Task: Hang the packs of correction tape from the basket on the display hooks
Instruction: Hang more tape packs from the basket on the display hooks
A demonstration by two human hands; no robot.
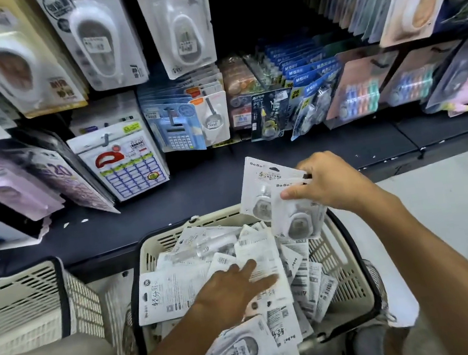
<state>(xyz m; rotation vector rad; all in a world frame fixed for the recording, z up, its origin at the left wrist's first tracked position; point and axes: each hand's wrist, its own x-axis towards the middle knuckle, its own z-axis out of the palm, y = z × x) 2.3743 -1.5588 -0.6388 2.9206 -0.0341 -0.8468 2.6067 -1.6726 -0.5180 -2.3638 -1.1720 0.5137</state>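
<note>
Here, a person gathers packs of correction tape from a cream basket (152, 248).
Above the basket's far rim, the right hand (327, 182) pinches seemingly two packs (284, 200); the left hand (238, 287) lies flat, fingers straight, on loose packs (183, 289) inside. Next: hanging them on hooks beyond.

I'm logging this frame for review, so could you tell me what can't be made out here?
Head view only:
- Print on the two packs the right hand grips: blurred.
- Bottom of the basket: buried under packs.
- Hooks behind the hanging packs: covered.
- Second basket: cut off at the left edge.
- Left hand fingertips: motion-blurred.
</note>
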